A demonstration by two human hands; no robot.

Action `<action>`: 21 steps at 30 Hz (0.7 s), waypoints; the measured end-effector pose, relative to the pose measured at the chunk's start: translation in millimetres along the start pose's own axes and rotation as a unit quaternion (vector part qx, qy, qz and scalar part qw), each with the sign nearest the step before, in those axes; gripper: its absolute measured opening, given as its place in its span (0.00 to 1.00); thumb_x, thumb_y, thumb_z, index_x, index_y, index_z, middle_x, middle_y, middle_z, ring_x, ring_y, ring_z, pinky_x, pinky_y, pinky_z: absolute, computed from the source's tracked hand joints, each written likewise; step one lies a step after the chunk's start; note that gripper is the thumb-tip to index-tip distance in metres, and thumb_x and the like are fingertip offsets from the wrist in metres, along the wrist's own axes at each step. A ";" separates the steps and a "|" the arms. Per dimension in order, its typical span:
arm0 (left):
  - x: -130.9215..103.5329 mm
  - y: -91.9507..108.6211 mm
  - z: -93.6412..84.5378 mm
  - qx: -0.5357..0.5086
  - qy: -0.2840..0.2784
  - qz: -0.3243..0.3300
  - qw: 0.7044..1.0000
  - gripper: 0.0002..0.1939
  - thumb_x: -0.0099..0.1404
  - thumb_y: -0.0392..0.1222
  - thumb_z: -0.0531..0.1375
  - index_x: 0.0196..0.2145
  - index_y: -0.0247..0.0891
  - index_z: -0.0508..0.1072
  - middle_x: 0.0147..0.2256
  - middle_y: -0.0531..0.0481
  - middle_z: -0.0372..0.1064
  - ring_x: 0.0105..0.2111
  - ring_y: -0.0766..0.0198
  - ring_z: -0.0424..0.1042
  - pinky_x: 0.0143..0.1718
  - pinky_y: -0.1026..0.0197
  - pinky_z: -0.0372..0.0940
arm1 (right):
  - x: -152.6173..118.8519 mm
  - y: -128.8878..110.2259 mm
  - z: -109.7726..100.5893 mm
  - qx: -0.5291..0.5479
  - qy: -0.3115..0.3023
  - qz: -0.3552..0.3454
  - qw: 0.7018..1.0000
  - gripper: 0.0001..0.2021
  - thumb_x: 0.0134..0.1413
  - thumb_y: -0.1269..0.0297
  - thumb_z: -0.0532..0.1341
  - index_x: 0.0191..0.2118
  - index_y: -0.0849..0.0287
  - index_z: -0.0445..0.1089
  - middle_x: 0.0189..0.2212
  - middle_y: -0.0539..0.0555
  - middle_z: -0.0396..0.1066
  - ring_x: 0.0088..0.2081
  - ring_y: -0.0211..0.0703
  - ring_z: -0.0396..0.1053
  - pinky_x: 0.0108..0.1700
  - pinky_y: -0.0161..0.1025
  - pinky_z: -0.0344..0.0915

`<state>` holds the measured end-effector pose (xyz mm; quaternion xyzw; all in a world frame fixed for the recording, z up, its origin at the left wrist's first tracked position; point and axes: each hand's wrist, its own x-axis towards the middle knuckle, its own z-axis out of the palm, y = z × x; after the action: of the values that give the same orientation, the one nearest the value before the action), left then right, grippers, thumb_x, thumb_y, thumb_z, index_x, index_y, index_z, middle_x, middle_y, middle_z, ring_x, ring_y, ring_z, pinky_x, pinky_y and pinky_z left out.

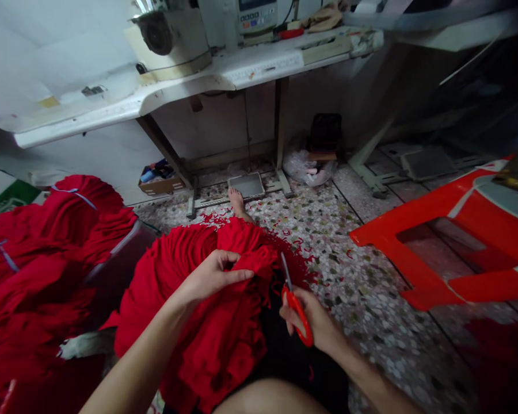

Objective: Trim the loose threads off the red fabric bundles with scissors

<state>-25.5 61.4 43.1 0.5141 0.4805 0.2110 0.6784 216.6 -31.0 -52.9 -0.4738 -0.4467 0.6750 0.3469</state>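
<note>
Nearest the camera, the person's bare leg (270, 398) shows, with black cloth (302, 376) beside it and a thick stack of red fabric (198, 345) piled over the lap, below the front edge of the bench (112, 118). The left hand (218, 275) lies on the fabric, thumb stretched out and fingers curled; whether it pinches a layer cannot be told. The right hand (313, 316) is closed around the orange handles of a pair of scissors (301, 315), the blades pointing toward the bench, just beside the frayed edge of the stack.

Red scraps (291, 253) litter the speckled floor (328, 218) near the blades. Tied red bundles (80, 207) crowd the left side, while an orange stool (418, 230) takes up floor on the right. Under the bench, a bare foot (237, 201) is at a pedal (251, 186), between a cardboard box (162, 185) and a plastic bag (306, 169). A sewing machine (170, 46) stands on the bench left of its middle; a control panel (258, 20) sits farther back, away from the front edge, with a red object (291, 33) near it.
</note>
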 end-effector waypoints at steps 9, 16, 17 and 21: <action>4.7 -6.4 9.4 -0.071 0.046 -0.019 0.996 0.22 0.54 0.55 0.76 0.35 0.32 0.85 0.32 0.45 0.80 0.29 0.65 0.74 0.36 0.64 0.69 | -4.7 -16.8 3.8 -0.258 -0.079 -0.055 0.961 0.14 0.67 0.50 0.59 0.37 0.55 0.66 0.33 0.51 0.73 0.35 0.45 0.70 0.40 0.39 0.63; 2.4 -11.4 4.2 -0.018 0.038 -0.024 0.999 0.25 0.52 0.57 0.76 0.34 0.30 0.85 0.28 0.46 0.78 0.27 0.63 0.71 0.30 0.64 0.65 | 14.5 -27.7 6.6 -0.283 -0.090 -0.072 0.952 0.16 0.66 0.48 0.62 0.36 0.56 0.66 0.27 0.47 0.70 0.29 0.40 0.65 0.34 0.35 0.58; 2.6 -11.4 3.2 -0.012 0.033 -0.022 0.999 0.25 0.52 0.57 0.76 0.35 0.30 0.85 0.28 0.46 0.77 0.26 0.64 0.70 0.29 0.65 0.64 | 16.2 -26.6 6.8 -0.281 -0.089 -0.075 0.953 0.17 0.66 0.47 0.62 0.36 0.57 0.66 0.26 0.47 0.70 0.28 0.39 0.64 0.33 0.35 0.57; 3.4 -12.5 1.0 -0.015 0.016 -0.029 0.999 0.24 0.52 0.57 0.76 0.32 0.29 0.84 0.24 0.49 0.73 0.22 0.69 0.65 0.26 0.67 0.60 | 20.4 -12.4 7.7 -0.250 -0.064 -0.043 0.965 0.22 0.59 0.43 0.68 0.29 0.58 0.67 0.21 0.45 0.66 0.24 0.36 0.59 0.27 0.34 0.52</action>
<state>-25.8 58.7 30.4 0.4865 0.5028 0.2067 0.6839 203.5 -10.5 -46.9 -0.4815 -0.6423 0.5554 0.2171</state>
